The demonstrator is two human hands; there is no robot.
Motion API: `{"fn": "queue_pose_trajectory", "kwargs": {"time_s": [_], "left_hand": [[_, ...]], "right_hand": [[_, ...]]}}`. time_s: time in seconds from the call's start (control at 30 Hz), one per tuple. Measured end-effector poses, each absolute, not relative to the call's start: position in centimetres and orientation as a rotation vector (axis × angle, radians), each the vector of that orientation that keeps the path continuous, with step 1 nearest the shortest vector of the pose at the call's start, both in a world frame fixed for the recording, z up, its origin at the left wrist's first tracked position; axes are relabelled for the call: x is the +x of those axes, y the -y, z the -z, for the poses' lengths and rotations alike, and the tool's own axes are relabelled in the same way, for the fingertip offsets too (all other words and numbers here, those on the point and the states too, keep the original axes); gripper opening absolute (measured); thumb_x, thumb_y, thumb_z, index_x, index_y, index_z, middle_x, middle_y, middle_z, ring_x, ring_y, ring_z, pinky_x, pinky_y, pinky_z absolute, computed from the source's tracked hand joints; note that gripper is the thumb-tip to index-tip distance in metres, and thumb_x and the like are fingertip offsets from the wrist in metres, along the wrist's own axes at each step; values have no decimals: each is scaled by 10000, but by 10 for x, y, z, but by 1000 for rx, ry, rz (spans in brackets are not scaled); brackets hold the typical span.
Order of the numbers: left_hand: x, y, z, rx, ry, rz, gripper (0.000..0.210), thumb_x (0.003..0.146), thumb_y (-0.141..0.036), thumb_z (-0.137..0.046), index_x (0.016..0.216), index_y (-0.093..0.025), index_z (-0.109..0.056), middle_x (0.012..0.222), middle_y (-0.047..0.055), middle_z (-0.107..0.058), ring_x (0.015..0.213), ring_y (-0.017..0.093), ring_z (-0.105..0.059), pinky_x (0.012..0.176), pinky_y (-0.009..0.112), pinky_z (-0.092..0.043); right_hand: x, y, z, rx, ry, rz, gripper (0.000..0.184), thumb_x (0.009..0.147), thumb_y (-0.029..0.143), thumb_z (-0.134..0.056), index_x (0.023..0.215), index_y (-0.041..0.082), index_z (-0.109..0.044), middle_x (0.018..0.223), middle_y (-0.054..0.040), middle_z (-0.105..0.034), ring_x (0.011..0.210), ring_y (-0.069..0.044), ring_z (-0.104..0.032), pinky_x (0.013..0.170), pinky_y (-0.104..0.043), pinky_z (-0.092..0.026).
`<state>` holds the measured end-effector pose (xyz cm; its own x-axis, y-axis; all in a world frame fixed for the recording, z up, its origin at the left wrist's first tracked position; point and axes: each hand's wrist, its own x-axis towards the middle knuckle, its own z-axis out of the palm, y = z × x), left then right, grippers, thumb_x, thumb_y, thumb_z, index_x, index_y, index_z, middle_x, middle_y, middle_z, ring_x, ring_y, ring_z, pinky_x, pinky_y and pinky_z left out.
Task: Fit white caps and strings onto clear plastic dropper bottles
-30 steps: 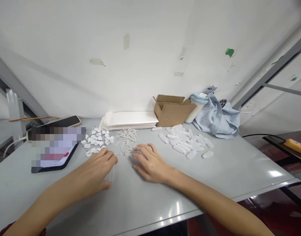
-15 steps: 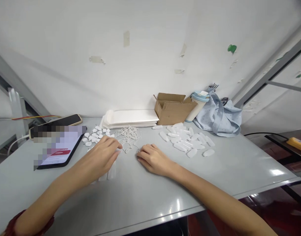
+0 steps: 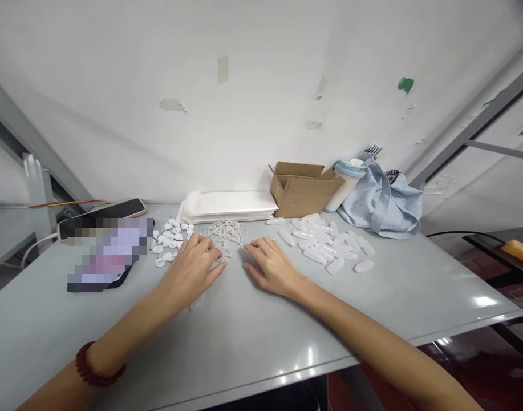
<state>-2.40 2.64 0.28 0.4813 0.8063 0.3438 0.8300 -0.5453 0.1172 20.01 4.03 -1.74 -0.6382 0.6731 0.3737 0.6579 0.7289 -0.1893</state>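
Observation:
My left hand [image 3: 191, 265] reaches over the near edge of a pile of thin white strings [image 3: 227, 231]. Its fingers curl down towards the strings and its thumb stands apart; nothing shows in its grasp. On the other side of the pile, my right hand [image 3: 272, 267] rests low, its thumb spread from the bent fingers. Small white caps or clips [image 3: 171, 233] lie left of the strings. Several clear, flat plastic pieces [image 3: 325, 240] are scattered to the right of my right hand. Under my left wrist, another clear piece [image 3: 195, 302] is mostly hidden.
Behind the strings lies a stack of white envelopes or sleeves [image 3: 233, 204]. Beside it stand an open cardboard box [image 3: 308, 197], a lidded cup [image 3: 343, 185] and a blue fabric bag [image 3: 385, 208]. Two phones, one a black-edged phone [image 3: 116, 251], lie at the left.
Both hands have moved slightly away from me, towards the strings. My left hand has also shifted right, and the right hand's thumb has opened from its fingers.

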Motion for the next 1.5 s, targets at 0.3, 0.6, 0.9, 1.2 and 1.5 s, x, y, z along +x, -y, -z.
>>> {"fn": "queue_pose_trajectory", "kwargs": {"time_s": [0.3,0.6,0.9,1.2,1.5], "left_hand": [[-20,-25,0,-2628,1358,514,237,911,-202,-484,807,-162,-693,860,100,-607,866,262,-471,719,390,-415],[-17,-21,-6,-2599,1186,610,289,939,-150,-413,785,-163,-656,877,101,-616,897,261,-473,700,395,-415],[-22,-19,-11,-2547,1122,633,261,939,-141,-435,766,-157,-629,865,90,-609,868,240,-450,685,366,-398],[-23,-17,-11,-2570,1165,723,222,938,-150,-443,825,-167,-633,868,79,-604,870,232,-460,723,368,-404],[-22,-18,-15,-2507,1086,944,164,915,-136,-488,830,-167,-625,825,62,-610,826,213,-483,740,359,-445]], "right_hand": [[199,-41,14,-1186,2539,-75,567,904,345,-542,1382,71,-407,1380,-194,-463,1216,-339,-385,996,-501,-384],[201,-42,16,-1194,2428,16,533,905,299,-518,1387,108,-397,1363,-198,-467,1215,-336,-391,996,-505,-389],[217,-49,7,-1348,2461,89,425,911,298,-520,1286,99,-514,1301,-180,-546,1210,-346,-402,957,-499,-369],[249,-68,-7,-1777,2367,288,289,936,216,-449,1116,106,-646,1156,-198,-624,1081,-344,-483,845,-475,-375],[247,-67,-5,-1857,2536,167,379,937,113,-387,1229,200,-613,1069,-161,-617,998,-293,-497,798,-400,-320]]}}
